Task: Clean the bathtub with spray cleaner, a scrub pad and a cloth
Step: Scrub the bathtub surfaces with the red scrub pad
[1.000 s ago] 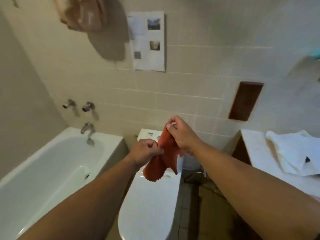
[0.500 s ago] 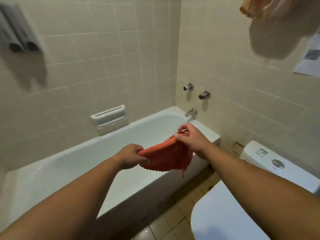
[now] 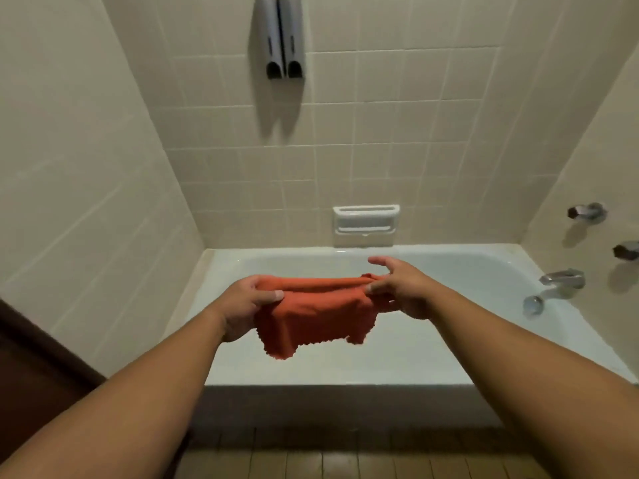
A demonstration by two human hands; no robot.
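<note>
Orange, scallop-edged cloth is held stretched above the white bathtub, left hand clamped, right hand pinching (fingers partly splayed), presumably for folding.

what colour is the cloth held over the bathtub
The cloth is orange-red, plain, with a zigzag-cut edge; the head view shows it clearly.

Lower tap cut by right edge; left fingers behind cloth; dispenser tops cropped.
</note>
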